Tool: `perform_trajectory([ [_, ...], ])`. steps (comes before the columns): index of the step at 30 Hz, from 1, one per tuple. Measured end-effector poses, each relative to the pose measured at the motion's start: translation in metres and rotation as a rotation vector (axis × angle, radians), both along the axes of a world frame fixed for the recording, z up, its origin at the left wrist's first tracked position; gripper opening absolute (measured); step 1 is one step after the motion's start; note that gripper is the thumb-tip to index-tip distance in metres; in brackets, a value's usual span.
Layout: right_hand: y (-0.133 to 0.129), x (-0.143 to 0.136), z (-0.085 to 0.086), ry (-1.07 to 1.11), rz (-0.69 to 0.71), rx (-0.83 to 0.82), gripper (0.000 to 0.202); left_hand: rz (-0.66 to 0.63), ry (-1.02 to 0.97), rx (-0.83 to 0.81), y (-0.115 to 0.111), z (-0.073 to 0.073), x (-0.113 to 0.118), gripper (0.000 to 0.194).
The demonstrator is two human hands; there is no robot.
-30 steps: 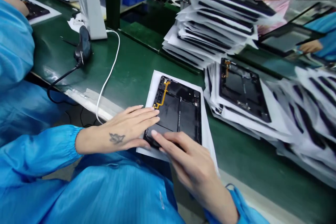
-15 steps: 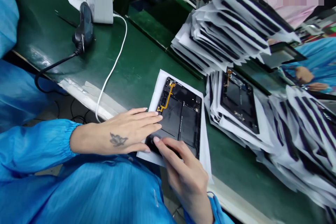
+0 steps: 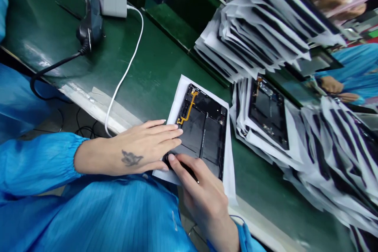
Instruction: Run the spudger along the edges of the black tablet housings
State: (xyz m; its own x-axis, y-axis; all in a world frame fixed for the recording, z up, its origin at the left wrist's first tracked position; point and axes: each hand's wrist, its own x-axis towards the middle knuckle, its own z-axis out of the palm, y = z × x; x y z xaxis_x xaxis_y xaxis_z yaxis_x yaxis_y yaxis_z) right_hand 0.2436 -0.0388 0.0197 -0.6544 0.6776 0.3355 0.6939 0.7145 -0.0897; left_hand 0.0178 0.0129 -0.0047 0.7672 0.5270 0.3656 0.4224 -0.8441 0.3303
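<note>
A tablet housing (image 3: 214, 134) with its inside facing up lies on a white paper sheet (image 3: 231, 183) at the table's front edge. Along its upper left runs an orange flex cable (image 3: 189, 111). My left hand (image 3: 144, 145) is stretched flat, fingertips resting over the housing's left edge. At the near left corner of the housing, my right hand (image 3: 203, 185) is closed with thumb and fingers curled. Something dark shows between those fingers, too hidden to name.
Right of the housing, another open tablet housing (image 3: 269, 112) tops a paper-layered stack. Tall stacks (image 3: 256, 27) of interleaved housings stand behind. A black handheld device (image 3: 92, 19) with a cord and a white cable (image 3: 130, 63) lie left. Co-workers' hands (image 3: 332, 84) show far right.
My right hand has shifted slightly left and its fingers have rolled a little at the corner. My left hand stays on the housing. The camera view has tilted slightly.
</note>
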Motion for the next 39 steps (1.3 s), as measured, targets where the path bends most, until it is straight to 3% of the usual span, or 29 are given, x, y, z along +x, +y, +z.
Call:
perform_trajectory([
  [7, 0.012, -0.009, 0.026, -0.281, 0.177, 0.070, 0.031, -0.008, 0.060, 0.017, 0.002, 0.000, 0.001, 0.052],
  [10, 0.018, -0.007, 0.034, -0.298, 0.233, 0.044, 0.032, -0.006, 0.074, 0.018, 0.003, 0.001, 0.002, 0.054],
  [16, 0.020, -0.006, 0.034, -0.281, 0.239, 0.036, 0.038, -0.011, 0.021, 0.048, 0.001, -0.002, 0.001, 0.051],
  [21, 0.024, -0.009, 0.023, -0.222, 0.226, 0.091, 0.035, -0.016, 0.064, 0.035, 0.003, -0.003, 0.000, 0.056],
  [24, 0.019, 0.002, 0.017, -0.093, 0.168, 0.060, 0.033, -0.011, 0.109, 0.029, 0.003, -0.001, -0.007, 0.065],
  [27, -0.001, 0.013, 0.017, 0.162, -0.014, 0.059, 0.033, 0.059, 0.101, 0.071, -0.002, 0.001, -0.019, 0.065],
  [30, -0.024, 0.013, 0.019, 0.602, -0.262, 0.097, 0.049, 0.119, 0.004, 0.121, -0.011, 0.000, -0.028, 0.047],
  [32, -0.031, 0.007, 0.018, 0.985, -0.368, 0.030, 0.038, 0.131, -0.055, 0.138, -0.017, 0.000, -0.030, 0.039],
  [34, -0.032, 0.003, 0.014, 1.212, -0.359, -0.142, 0.031, 0.132, -0.078, 0.173, -0.021, 0.001, -0.028, 0.035],
  [37, -0.032, 0.003, 0.001, 1.075, -0.236, -0.299, 0.066, 0.102, -0.081, 0.259, -0.025, 0.004, -0.023, 0.031],
  [39, -0.034, 0.004, -0.009, 0.916, -0.157, -0.200, 0.059, 0.071, -0.068, 0.291, -0.025, 0.005, -0.019, 0.030],
])
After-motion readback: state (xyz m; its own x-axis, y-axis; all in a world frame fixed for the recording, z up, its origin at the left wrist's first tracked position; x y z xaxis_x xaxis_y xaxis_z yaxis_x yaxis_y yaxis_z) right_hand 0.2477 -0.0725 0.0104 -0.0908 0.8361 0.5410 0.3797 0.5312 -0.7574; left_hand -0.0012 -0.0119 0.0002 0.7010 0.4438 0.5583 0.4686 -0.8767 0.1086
